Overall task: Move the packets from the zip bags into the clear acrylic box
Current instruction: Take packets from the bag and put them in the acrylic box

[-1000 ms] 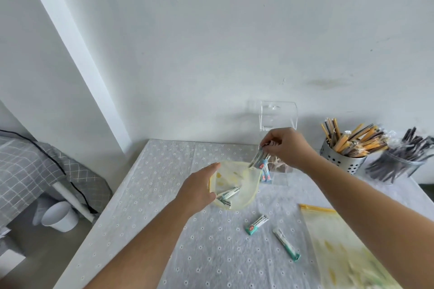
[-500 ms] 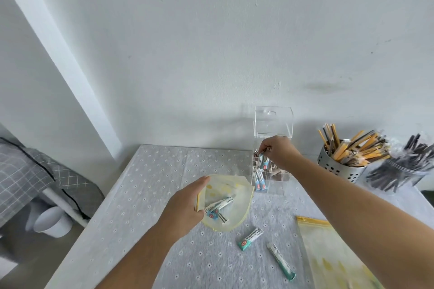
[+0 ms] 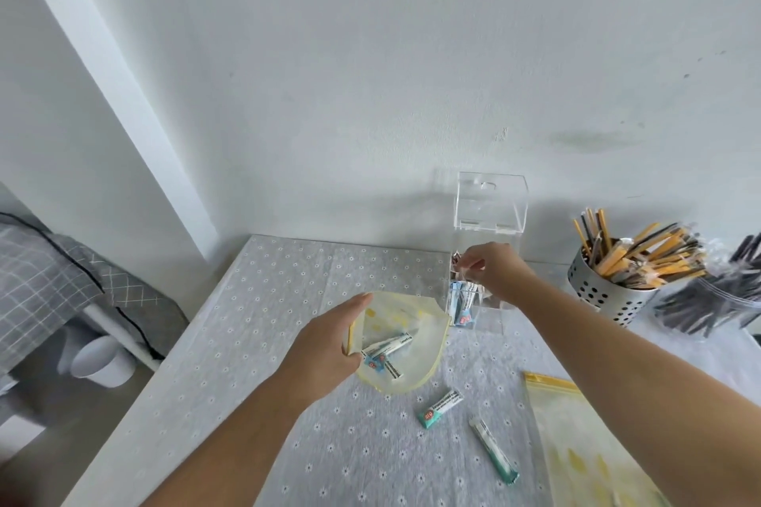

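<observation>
Head view: the packets (image 3: 385, 348) look like light, slick sachets, probably best pinched mid-length; several lie in the soft zip bag (image 3: 416, 342), whose mouth the left hand (image 3: 325, 346) grips open; the right hand (image 3: 494, 272), well apart, hovers over the acrylic box (image 3: 490, 315), fingers curled (pinching a packet or not, I cannot tell); two loose packets (image 3: 440, 408) lie nearer.

The zip bag (image 3: 405, 325) sits before the acrylic box (image 3: 491, 200), two packets (image 3: 440, 407) nearer, second bag (image 3: 576, 449) at right
</observation>
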`<action>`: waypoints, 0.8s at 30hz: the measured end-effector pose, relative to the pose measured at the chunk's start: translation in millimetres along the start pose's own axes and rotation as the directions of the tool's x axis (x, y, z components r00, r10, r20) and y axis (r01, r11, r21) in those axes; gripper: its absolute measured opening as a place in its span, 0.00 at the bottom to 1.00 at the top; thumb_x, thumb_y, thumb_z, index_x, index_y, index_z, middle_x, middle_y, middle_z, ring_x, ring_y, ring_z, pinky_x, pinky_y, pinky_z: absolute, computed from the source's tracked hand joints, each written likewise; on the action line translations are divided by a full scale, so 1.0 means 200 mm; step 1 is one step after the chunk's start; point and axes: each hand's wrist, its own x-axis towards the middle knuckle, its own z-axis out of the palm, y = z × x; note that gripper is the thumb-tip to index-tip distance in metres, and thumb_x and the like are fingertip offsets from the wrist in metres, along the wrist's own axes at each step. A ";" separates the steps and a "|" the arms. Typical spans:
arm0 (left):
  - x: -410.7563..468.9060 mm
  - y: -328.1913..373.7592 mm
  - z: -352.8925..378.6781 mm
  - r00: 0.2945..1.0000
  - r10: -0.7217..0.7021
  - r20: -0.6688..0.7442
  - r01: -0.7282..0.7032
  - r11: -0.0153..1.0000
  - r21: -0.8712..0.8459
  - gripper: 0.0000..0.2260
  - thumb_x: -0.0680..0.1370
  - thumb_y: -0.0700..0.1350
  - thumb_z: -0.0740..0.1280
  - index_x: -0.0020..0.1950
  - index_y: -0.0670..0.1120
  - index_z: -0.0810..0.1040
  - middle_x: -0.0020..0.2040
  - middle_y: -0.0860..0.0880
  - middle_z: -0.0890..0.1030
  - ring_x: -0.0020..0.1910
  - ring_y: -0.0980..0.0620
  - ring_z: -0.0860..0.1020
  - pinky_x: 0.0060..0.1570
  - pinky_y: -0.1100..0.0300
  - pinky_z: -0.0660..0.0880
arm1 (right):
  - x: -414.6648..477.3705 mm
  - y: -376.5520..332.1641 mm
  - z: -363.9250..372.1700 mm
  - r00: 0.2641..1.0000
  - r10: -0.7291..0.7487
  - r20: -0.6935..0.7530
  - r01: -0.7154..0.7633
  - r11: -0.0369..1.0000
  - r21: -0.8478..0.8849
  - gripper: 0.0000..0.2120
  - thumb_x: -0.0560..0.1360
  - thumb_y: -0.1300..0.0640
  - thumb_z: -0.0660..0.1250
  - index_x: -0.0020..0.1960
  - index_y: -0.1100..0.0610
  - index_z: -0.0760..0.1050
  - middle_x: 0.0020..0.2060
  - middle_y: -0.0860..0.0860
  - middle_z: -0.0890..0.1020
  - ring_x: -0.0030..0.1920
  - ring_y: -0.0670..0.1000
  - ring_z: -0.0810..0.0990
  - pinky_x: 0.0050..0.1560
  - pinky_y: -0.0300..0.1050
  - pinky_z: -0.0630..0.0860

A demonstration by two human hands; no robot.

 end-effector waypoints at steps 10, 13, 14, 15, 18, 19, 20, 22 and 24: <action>0.01 0.03 -0.01 1.000 0.011 0.004 -0.011 0.998 -0.054 0.37 0.71 0.37 0.71 0.75 0.55 0.60 0.74 0.55 0.65 0.61 0.45 0.75 0.58 0.60 0.72 | -0.43 -0.33 0.02 0.986 -0.149 -0.081 0.167 0.934 0.314 0.06 0.70 0.64 0.72 0.45 0.55 0.82 0.36 0.45 0.82 0.37 0.41 0.80 0.39 0.22 0.73; 0.00 0.02 -0.01 1.000 0.018 0.002 -0.017 0.998 -0.055 0.37 0.71 0.36 0.71 0.75 0.55 0.60 0.70 0.52 0.70 0.60 0.45 0.76 0.56 0.60 0.72 | -0.49 -0.39 0.13 0.984 -0.178 0.003 0.167 0.932 0.321 0.06 0.70 0.64 0.73 0.45 0.55 0.82 0.35 0.42 0.81 0.35 0.37 0.79 0.40 0.23 0.73; -0.01 0.02 0.00 1.000 0.023 -0.002 -0.023 0.997 -0.068 0.37 0.71 0.36 0.70 0.75 0.55 0.60 0.70 0.51 0.71 0.60 0.45 0.76 0.56 0.60 0.72 | -0.50 -0.39 0.17 0.982 -0.182 0.045 0.160 0.940 0.301 0.06 0.70 0.64 0.73 0.46 0.56 0.82 0.36 0.42 0.81 0.35 0.37 0.79 0.41 0.24 0.74; -0.02 0.01 0.01 1.000 0.030 -0.001 -0.030 0.996 -0.081 0.37 0.71 0.35 0.70 0.75 0.55 0.60 0.69 0.51 0.71 0.60 0.45 0.76 0.55 0.59 0.72 | -0.50 -0.40 0.22 0.978 -0.185 0.099 0.153 0.953 0.261 0.07 0.71 0.63 0.72 0.48 0.57 0.82 0.38 0.44 0.82 0.38 0.39 0.80 0.44 0.28 0.75; -0.05 0.00 0.04 0.998 0.068 0.011 -0.067 0.994 -0.082 0.37 0.71 0.34 0.70 0.75 0.55 0.59 0.71 0.53 0.69 0.61 0.45 0.75 0.57 0.61 0.72 | -0.45 -0.41 0.38 0.942 -0.128 0.310 0.128 0.992 0.021 0.14 0.73 0.58 0.71 0.58 0.58 0.79 0.53 0.51 0.82 0.52 0.50 0.81 0.57 0.43 0.76; -0.06 -0.01 0.05 0.997 0.080 0.011 -0.079 0.994 -0.078 0.37 0.71 0.34 0.69 0.75 0.55 0.59 0.72 0.54 0.68 0.61 0.45 0.75 0.57 0.63 0.71 | -0.42 -0.41 0.44 0.928 -0.090 0.362 0.119 0.991 -0.057 0.16 0.74 0.56 0.70 0.60 0.59 0.77 0.57 0.53 0.80 0.55 0.52 0.80 0.58 0.44 0.75; -0.07 -0.02 0.05 0.996 0.090 0.008 -0.089 0.993 -0.076 0.37 0.71 0.34 0.69 0.75 0.55 0.59 0.72 0.55 0.67 0.61 0.45 0.75 0.57 0.64 0.70 | -0.39 -0.42 0.49 0.918 -0.049 0.394 0.103 0.988 -0.117 0.17 0.75 0.55 0.68 0.62 0.60 0.75 0.57 0.54 0.79 0.55 0.54 0.80 0.57 0.45 0.75; -0.08 -0.03 0.06 0.995 0.096 -0.007 -0.096 0.992 -0.081 0.36 0.72 0.35 0.68 0.75 0.56 0.59 0.72 0.56 0.67 0.61 0.47 0.75 0.56 0.67 0.70 | -0.36 -0.43 0.56 0.911 0.045 0.409 0.036 0.982 -0.187 0.17 0.76 0.53 0.66 0.60 0.64 0.76 0.49 0.57 0.80 0.49 0.55 0.80 0.48 0.45 0.74; -0.10 -0.03 0.05 0.995 0.094 -0.018 -0.095 0.992 -0.086 0.36 0.72 0.35 0.68 0.75 0.56 0.59 0.73 0.57 0.66 0.61 0.47 0.74 0.57 0.66 0.70 | -0.34 -0.42 0.63 0.908 0.119 0.402 -0.032 0.976 -0.217 0.18 0.77 0.51 0.64 0.57 0.66 0.75 0.42 0.57 0.80 0.42 0.54 0.75 0.39 0.42 0.70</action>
